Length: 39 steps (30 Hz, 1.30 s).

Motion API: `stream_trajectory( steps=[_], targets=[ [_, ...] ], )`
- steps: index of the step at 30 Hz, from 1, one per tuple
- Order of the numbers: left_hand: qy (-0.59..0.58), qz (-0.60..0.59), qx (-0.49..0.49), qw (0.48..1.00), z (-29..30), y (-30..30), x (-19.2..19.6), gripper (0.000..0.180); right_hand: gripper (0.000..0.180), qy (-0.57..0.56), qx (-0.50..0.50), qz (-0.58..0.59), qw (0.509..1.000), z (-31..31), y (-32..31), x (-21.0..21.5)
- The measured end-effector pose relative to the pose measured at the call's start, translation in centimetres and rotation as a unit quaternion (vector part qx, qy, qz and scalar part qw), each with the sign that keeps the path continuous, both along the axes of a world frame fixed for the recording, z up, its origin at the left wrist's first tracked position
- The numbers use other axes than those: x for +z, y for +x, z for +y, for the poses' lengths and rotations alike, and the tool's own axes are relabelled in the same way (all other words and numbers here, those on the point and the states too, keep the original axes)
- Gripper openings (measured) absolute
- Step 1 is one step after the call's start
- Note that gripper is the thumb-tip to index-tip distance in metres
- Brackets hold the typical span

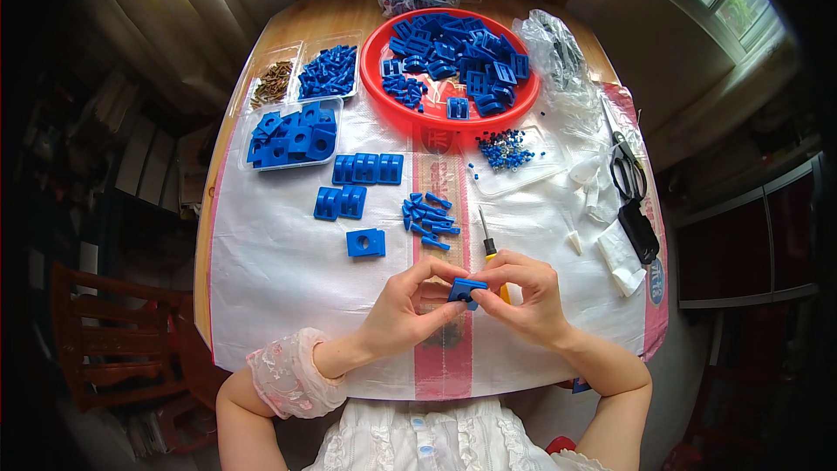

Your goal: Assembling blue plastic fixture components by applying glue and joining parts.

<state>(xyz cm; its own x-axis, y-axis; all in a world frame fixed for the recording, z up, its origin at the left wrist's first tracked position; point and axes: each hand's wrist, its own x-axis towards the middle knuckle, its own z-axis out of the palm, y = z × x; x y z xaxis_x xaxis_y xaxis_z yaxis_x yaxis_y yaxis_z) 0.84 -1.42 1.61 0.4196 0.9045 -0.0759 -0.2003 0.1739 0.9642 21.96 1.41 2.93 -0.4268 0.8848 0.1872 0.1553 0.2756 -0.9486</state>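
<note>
Above worktop point(288, 296) near edge: small blue plastic block point(466, 289) pinched between left hand point(403, 310) and right hand point(527, 296), fingers closed on its sides. Likely light, rigid, slick; grip flat faces. Screwdriver point(486, 240) just behind.

Blue parts point(467, 290) everywhere: a red bowl point(375, 57) heaped with them, a white cloth point(288, 270) with a pink stripe, black scissors point(626, 170), a yellow-handled screwdriver point(489, 249), a wooden bench point(336, 13).
</note>
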Motion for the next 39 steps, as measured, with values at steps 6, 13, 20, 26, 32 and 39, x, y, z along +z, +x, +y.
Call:
stream_trajectory(
  steps=[6, 13, 20, 26, 32, 39],
  targets=[
    [0.009, -0.013, 0.021, 1.0, 0.0, -0.2, -0.8, 0.02, 0.016, 0.029, -0.004, -0.004, 1.0, 0.0, -0.1, 0.5],
    [0.068, -0.022, 0.036, 0.997, 0.1, 0.1, -0.9, 0.019, 0.02, -0.022, -0.011, 0.017, 1.0, -0.1, -0.3, 0.2],
    [0.089, -0.041, 0.05, 0.994, 0.0, 0.4, -0.8, 0.018, 0.019, 0.011, -0.016, 0.019, 1.0, 0.0, -0.2, 0.1],
    [0.083, -0.006, 0.03, 0.996, -0.1, 0.1, -1.2, 0.015, 0.014, 0.032, -0.002, 0.008, 0.999, 0.0, -0.1, 0.1],
    [0.023, -0.022, 0.016, 0.999, -0.2, -0.2, -0.7, 0.013, 0.015, -0.01, 0.01, -0.014, 1.0, -0.2, 0.0, 0.5],
    [0.033, -0.075, 0.035, 0.996, -0.3, 0.1, -1.7, 0.013, 0.017, -0.05, 0.015, 0.012, 0.999, -0.1, -0.2, 0.6]
  ],
)
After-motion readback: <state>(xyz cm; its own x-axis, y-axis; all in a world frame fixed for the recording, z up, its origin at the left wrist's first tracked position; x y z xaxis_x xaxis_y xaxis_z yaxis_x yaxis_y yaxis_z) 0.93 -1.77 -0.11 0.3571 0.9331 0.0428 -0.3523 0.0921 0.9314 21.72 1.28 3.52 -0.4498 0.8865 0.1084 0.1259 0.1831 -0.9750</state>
